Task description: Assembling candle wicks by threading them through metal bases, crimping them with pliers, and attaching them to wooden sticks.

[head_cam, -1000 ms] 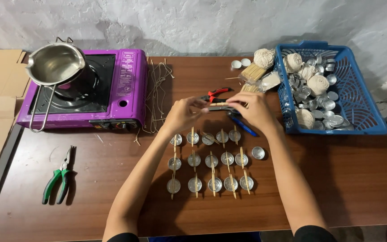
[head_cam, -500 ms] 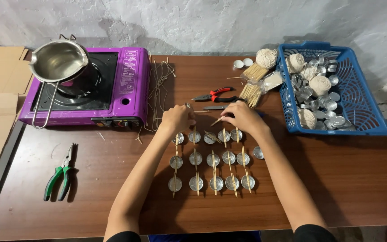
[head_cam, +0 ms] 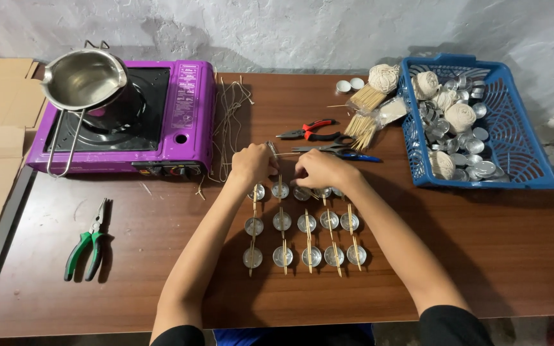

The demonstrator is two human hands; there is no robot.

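Both hands (head_cam: pixel 252 164) (head_cam: pixel 318 170), fingers pinching a thin wooden stick (head_cam: pixel 283 154) over round shiny metal cups (head_cam: pixel 281 222) on brown worktop (head_cam: pixel 495 243).

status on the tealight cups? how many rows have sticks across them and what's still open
Done: middle and front rows of small metal cups each have wooden sticks laid over them. In hand: left hand and right hand hold a thin stick at the back row. Left: spare cups in the blue basket; bundled sticks unused.
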